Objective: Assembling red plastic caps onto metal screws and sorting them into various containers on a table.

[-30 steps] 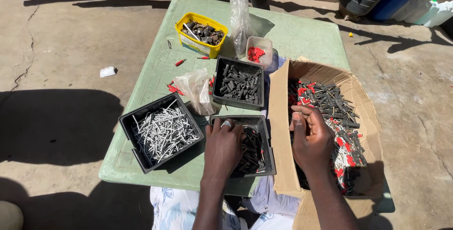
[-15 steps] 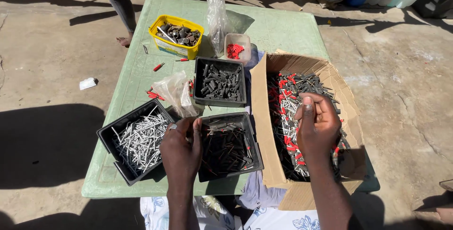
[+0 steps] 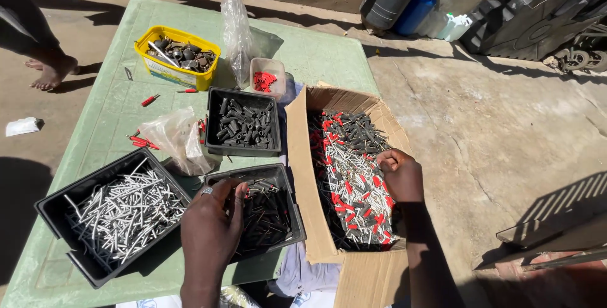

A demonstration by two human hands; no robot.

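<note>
My left hand [image 3: 212, 226], a ring on one finger, rests at the near-left rim of a black tray [image 3: 292, 216] of small dark metal parts, with its fingers curled together over the parts. What it holds is hidden. My right hand [image 3: 401, 175] is inside an open cardboard box [image 3: 300, 175] on the right. Its fingers are closed around a small part just above a heap of red, black and silver pieces [image 3: 351, 181].
On the green table [image 3: 316, 55] stand a black tray of silver rods [image 3: 57, 197], a black tray of dark cylinders [image 3: 243, 151], a yellow tub [image 3: 171, 75], a small tub of red pieces [image 3: 265, 80] and plastic bags [image 3: 237, 30]. Another person's bare feet [image 3: 50, 67] are at the far left.
My right hand came down from a raised position onto the heap in the box. My left hand stayed at the near dark-parts tray. The view moved closer.
</note>
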